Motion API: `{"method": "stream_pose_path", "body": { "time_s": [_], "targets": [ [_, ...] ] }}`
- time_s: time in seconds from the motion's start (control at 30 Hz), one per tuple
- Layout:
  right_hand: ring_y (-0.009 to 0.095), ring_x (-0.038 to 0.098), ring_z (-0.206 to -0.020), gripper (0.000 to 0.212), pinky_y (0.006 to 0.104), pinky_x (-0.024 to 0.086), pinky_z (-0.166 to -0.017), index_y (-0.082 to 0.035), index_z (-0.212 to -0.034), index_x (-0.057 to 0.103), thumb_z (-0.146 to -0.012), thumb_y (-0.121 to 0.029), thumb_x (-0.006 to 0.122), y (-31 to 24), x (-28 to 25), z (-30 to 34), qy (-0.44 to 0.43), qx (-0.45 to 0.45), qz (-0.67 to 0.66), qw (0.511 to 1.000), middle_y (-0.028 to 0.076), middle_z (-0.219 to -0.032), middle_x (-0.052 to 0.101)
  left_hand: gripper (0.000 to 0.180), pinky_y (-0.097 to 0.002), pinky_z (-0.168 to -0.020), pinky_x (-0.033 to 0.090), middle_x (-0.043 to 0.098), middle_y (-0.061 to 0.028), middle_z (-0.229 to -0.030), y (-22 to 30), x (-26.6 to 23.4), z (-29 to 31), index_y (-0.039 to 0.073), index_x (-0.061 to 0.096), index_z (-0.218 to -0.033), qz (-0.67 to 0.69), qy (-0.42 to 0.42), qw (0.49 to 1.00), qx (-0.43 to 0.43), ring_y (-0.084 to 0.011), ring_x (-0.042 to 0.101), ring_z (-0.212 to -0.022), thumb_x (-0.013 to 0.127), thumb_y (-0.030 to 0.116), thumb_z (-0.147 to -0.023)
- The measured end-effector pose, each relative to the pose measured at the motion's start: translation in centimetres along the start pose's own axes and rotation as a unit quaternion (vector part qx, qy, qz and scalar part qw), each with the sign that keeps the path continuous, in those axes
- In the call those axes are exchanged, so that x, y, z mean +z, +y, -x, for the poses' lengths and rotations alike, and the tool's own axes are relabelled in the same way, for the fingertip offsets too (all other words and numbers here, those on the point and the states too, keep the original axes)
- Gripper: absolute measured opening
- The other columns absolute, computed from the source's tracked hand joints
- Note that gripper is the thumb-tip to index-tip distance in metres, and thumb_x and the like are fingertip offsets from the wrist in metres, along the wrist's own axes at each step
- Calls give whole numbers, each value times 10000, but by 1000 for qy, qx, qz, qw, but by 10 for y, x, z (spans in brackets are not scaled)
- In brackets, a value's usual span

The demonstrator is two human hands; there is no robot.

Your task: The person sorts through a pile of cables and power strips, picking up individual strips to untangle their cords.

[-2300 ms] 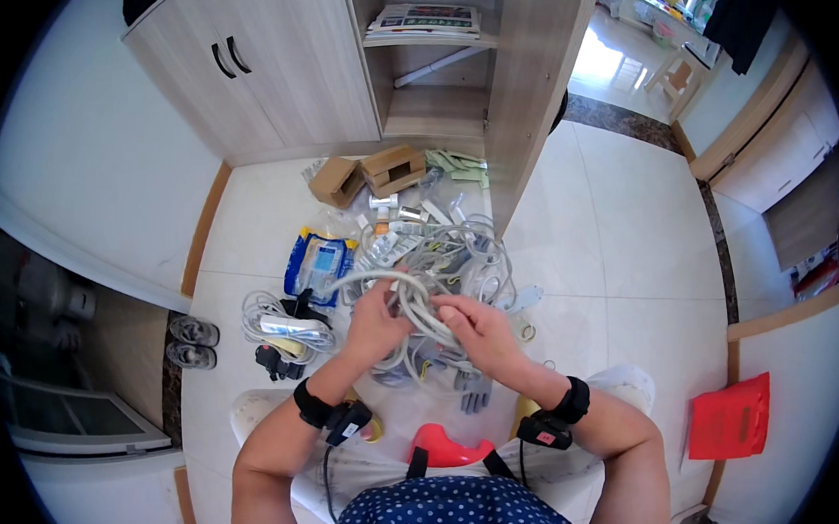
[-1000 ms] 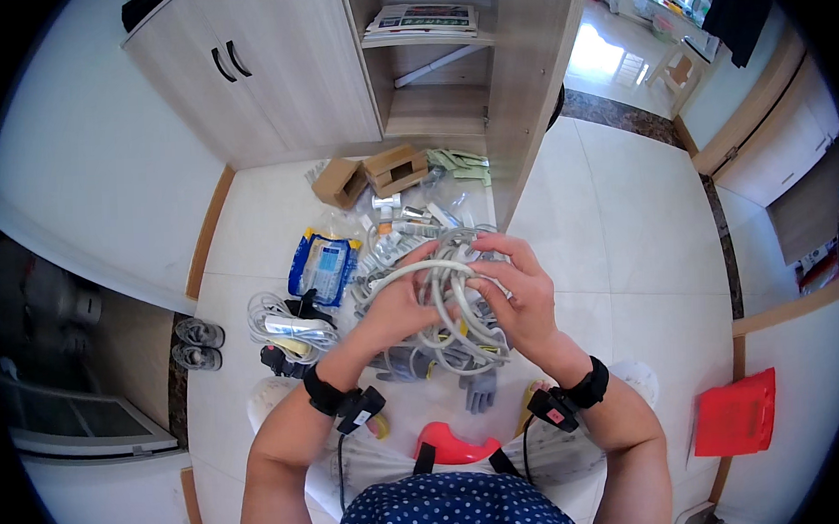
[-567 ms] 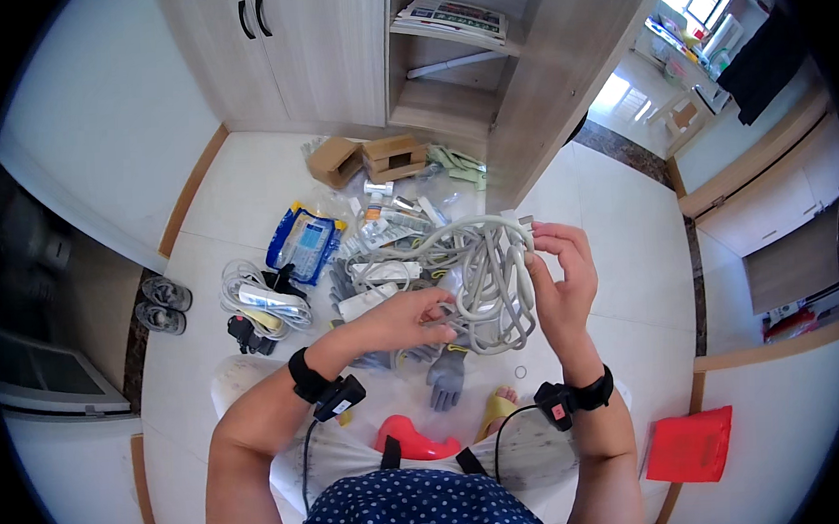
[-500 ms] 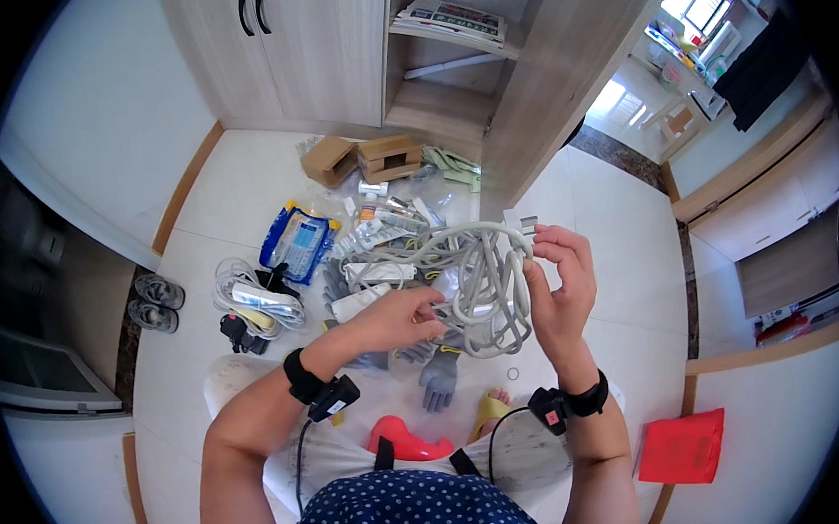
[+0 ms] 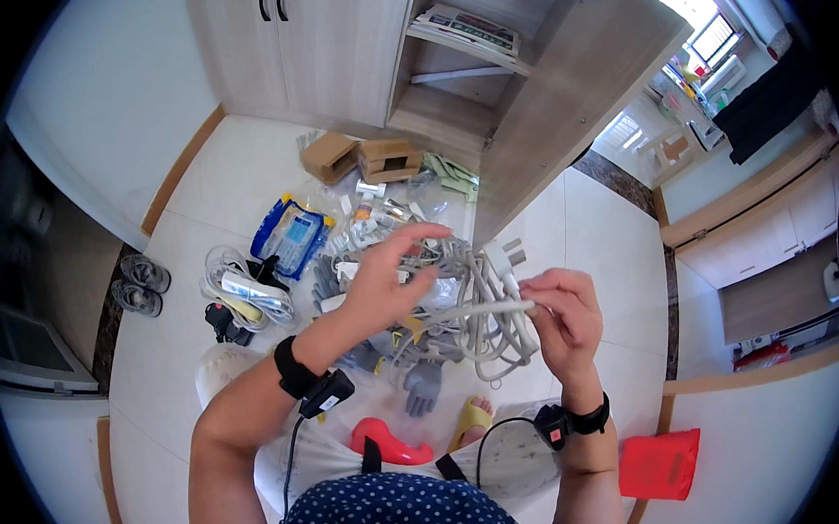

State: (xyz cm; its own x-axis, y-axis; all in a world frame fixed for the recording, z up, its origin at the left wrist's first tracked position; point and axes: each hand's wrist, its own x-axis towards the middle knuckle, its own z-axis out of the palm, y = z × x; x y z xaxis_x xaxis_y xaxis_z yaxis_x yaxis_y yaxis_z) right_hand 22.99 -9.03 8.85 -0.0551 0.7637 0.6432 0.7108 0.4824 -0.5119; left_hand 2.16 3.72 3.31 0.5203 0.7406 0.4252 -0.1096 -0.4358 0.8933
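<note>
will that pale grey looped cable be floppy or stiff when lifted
The pale grey looped cable is probably floppy, as its loops sag; its rounded bends suggest slight springiness. The blocky white plug likely stays rigid.

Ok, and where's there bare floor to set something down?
Two patches: the tiles right of the cabinet door and right hand, short of the red bag; and a smaller one between the shoes and cable coil. It's crowded from the boxes down to the gray glove, under the left hand.
</note>
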Motion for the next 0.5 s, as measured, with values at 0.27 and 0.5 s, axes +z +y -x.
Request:
{"method": "stream_pose_path", "body": {
  "time_s": [0.27, 0.5],
  "targets": [
    [208, 603, -936, 134, 294, 507, -785, -2, -960, 672, -828, 17, 683, -3, 2, 7, 38, 80, -153, 984, 109, -1041, 598, 764, -383, -1088, 353, 409, -149, -1406, -8, 23, -3, 70, 453, -1310, -45, -232, 969, 75, -325, 400, -1322, 807, 161, -638],
    [176, 572, -925, 97, 277, 503, -769, 4, -961, 642, -868, 27, 630, 0, -3, 9, 23, 81, -115, 990, 115, -1069, 546, 487, -367, -790, 487, 601, -129, -962, -22, 25, -8, 61, 545, -1048, -51, -221, 974, 18, -308, 606, -915, 807, 149, -647]
  ]
}}
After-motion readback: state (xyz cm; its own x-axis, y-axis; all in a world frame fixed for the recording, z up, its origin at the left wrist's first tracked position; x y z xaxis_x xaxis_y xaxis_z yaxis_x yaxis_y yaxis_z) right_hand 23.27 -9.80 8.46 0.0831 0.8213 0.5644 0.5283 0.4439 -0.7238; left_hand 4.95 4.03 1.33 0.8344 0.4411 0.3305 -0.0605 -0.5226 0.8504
